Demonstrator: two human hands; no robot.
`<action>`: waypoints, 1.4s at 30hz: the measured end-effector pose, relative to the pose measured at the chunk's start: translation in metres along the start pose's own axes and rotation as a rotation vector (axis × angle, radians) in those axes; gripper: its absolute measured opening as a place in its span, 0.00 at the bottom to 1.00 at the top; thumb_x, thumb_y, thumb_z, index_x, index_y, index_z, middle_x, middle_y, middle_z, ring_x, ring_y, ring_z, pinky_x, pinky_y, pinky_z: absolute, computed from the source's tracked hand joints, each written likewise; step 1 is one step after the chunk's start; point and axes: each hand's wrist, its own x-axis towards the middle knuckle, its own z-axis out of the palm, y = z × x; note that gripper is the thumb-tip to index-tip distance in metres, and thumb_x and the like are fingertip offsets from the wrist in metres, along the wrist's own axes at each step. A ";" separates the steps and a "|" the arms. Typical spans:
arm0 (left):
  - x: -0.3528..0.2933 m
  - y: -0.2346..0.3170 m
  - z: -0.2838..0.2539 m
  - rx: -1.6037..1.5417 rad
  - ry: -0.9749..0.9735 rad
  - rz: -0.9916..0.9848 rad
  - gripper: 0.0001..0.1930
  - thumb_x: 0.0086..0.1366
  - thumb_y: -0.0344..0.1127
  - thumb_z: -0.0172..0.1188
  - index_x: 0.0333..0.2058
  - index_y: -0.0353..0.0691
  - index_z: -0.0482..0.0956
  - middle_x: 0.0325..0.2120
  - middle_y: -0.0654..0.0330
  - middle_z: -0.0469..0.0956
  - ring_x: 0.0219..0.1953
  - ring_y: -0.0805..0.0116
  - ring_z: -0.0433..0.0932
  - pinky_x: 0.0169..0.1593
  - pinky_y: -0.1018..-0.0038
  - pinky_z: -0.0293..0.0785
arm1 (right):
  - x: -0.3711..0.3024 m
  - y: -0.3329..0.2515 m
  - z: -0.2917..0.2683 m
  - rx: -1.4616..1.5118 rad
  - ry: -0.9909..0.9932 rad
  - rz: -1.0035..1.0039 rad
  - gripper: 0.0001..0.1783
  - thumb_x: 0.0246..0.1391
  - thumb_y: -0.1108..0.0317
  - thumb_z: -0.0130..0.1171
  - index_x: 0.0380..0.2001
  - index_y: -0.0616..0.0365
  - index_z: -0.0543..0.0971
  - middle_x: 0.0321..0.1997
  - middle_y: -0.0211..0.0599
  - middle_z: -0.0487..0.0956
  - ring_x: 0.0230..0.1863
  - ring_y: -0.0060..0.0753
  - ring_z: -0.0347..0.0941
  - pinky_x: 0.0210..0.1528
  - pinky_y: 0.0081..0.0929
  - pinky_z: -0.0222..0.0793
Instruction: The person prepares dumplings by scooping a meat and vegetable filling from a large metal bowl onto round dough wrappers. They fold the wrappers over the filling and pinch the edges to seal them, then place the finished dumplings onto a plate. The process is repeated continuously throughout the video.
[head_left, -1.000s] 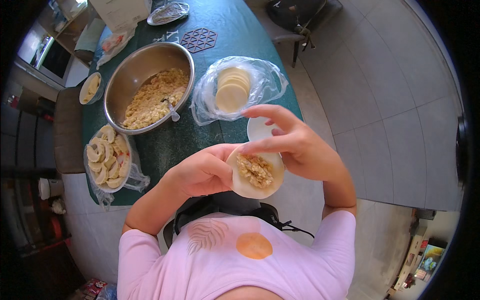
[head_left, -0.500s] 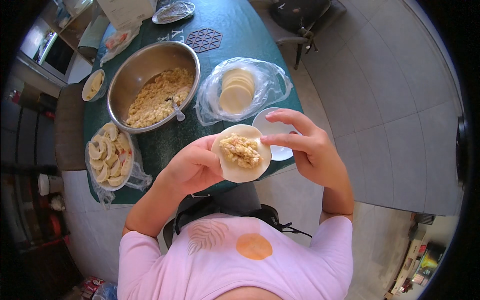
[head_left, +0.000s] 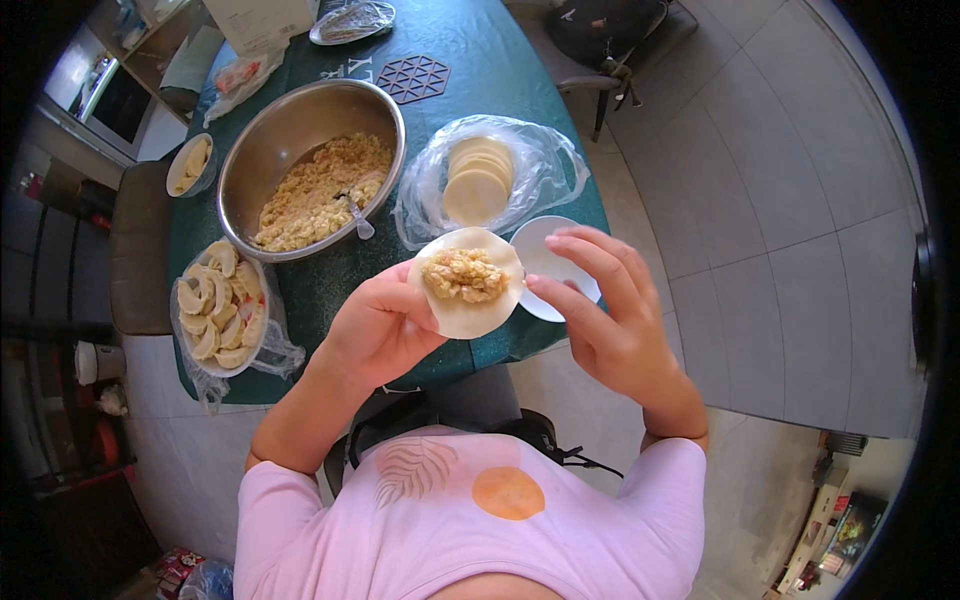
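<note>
Wrapper, location: the wrapper (head_left: 470, 320) is held up in front of the torso, over the near edge of the table (head_left: 300, 310), left of the white bowl (head_left: 540, 262) as seen.
Wrapper, appearance: pale cream, thin, nearly round disc with a smooth face and a plain edge; unfolded.
Filling, appearance: the filling (head_left: 465, 274) is a lumpy yellow-tan mound with pinkish bits, set slightly above the disc's middle; a bare margin shows around it, widest on the side toward the body.
Wrapper, direction: filled face turned up to the camera; being nearly round, the disc shows no clear long axis and no pointed end.
Filling, long axis: roughly left to right across the disc, the right end dipping slightly toward the body.
Left hand, grip: the left hand (head_left: 385, 325) grasps the wrapper by its left edge, thumb along the near side; the fingers beneath are hidden.
Right hand, grip: the right hand (head_left: 615, 325) is released, digits spread, with no object seen in it; one fingertip is at the wrapper's right edge, contact uncertain.
Steel bowl: the steel bowl (head_left: 255, 150) holds more mixture (head_left: 325, 190) and a spoon (head_left: 358, 215).
Dumplings: folded dumplings (head_left: 218, 310) are heaped at the table's left side.
</note>
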 end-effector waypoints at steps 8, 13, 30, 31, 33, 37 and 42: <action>-0.004 -0.004 0.007 -0.003 0.012 -0.041 0.29 0.48 0.20 0.53 0.54 0.28 0.63 0.49 0.50 0.71 0.53 0.62 0.72 0.60 0.67 0.64 | -0.002 -0.002 0.013 0.371 0.054 0.127 0.14 0.40 0.80 0.65 0.33 0.57 0.78 0.32 0.38 0.72 0.31 0.35 0.71 0.31 0.28 0.68; -0.010 -0.005 0.005 0.195 0.102 -0.080 0.25 0.53 0.25 0.62 0.51 0.31 0.66 0.45 0.52 0.74 0.47 0.65 0.76 0.53 0.68 0.71 | -0.006 0.000 0.019 0.555 0.088 0.203 0.11 0.42 0.82 0.63 0.32 0.59 0.78 0.32 0.40 0.76 0.31 0.37 0.74 0.32 0.26 0.70; 0.000 -0.008 0.006 0.474 0.221 -0.172 0.16 0.56 0.32 0.65 0.42 0.32 0.75 0.37 0.55 0.78 0.39 0.70 0.79 0.43 0.77 0.76 | -0.010 -0.003 0.022 0.123 -0.086 -0.077 0.16 0.38 0.77 0.61 0.36 0.61 0.74 0.37 0.40 0.74 0.38 0.41 0.73 0.39 0.32 0.70; 0.000 -0.009 0.006 0.475 0.234 -0.177 0.16 0.56 0.31 0.65 0.42 0.32 0.75 0.37 0.55 0.78 0.39 0.70 0.79 0.43 0.77 0.76 | -0.009 -0.001 0.019 0.044 -0.114 -0.144 0.17 0.37 0.74 0.60 0.36 0.62 0.74 0.37 0.40 0.73 0.39 0.41 0.72 0.41 0.34 0.69; 0.001 -0.009 0.005 0.473 0.232 -0.201 0.15 0.56 0.31 0.64 0.42 0.32 0.74 0.36 0.55 0.78 0.38 0.70 0.79 0.43 0.77 0.76 | -0.005 0.002 0.012 0.071 -0.199 -0.187 0.18 0.38 0.72 0.59 0.37 0.62 0.73 0.38 0.39 0.73 0.40 0.40 0.72 0.42 0.34 0.68; 0.002 -0.008 0.005 0.477 0.263 -0.222 0.14 0.56 0.29 0.64 0.41 0.33 0.74 0.36 0.55 0.78 0.38 0.70 0.79 0.42 0.77 0.77 | -0.003 0.009 0.009 0.236 -0.256 -0.182 0.16 0.39 0.74 0.60 0.36 0.62 0.73 0.36 0.39 0.73 0.39 0.40 0.72 0.41 0.34 0.69; 0.004 -0.010 0.001 0.395 0.254 -0.229 0.13 0.56 0.29 0.64 0.40 0.34 0.74 0.35 0.55 0.78 0.37 0.69 0.79 0.41 0.77 0.77 | -0.005 0.007 0.014 0.490 -0.194 0.021 0.11 0.43 0.78 0.62 0.33 0.61 0.73 0.34 0.39 0.75 0.35 0.42 0.73 0.37 0.33 0.70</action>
